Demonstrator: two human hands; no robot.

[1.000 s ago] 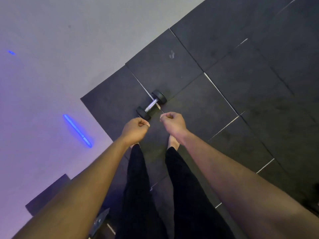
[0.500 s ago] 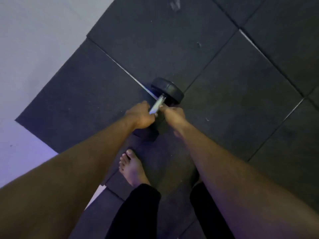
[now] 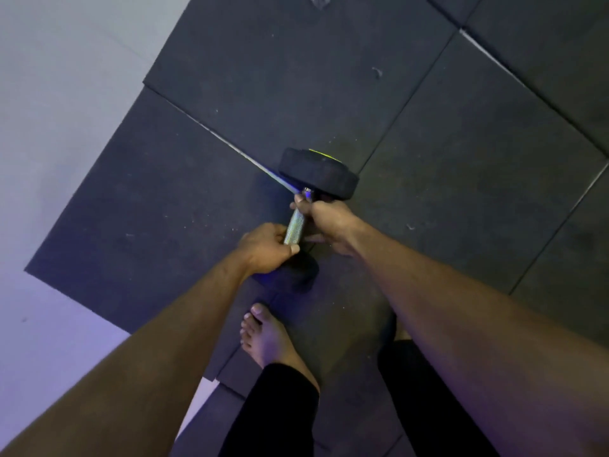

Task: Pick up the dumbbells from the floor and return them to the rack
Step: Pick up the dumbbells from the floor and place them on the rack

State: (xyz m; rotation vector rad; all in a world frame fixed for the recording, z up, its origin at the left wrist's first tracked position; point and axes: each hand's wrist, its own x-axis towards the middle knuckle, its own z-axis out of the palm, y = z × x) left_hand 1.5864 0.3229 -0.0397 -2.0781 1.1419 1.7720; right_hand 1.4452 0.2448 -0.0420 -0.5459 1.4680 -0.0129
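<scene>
- Dumbbell (image 3: 298, 222): on the floor mat (image 3: 164, 199), just ahead of a bare foot (image 3: 268, 338).
- Left hand (image 3: 263, 247): wrapped round near end of metal handle.
- Right hand (image 3: 324, 221): gripping far end, by black head.
- Handling: prob. heavy, rigid; knurled handle = best hold, w/ both hands.

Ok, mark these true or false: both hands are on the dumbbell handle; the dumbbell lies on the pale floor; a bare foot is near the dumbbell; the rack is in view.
1. Both hands hold the dumbbell's handle. True: the left hand and right hand each have a grip on the metal handle of the dumbbell.
2. The dumbbell is over the pale floor. False: it is over the dark rubber mats.
3. A bare foot is just below the dumbbell in the picture. True.
4. The rack is in view. False: no rack shows.
</scene>
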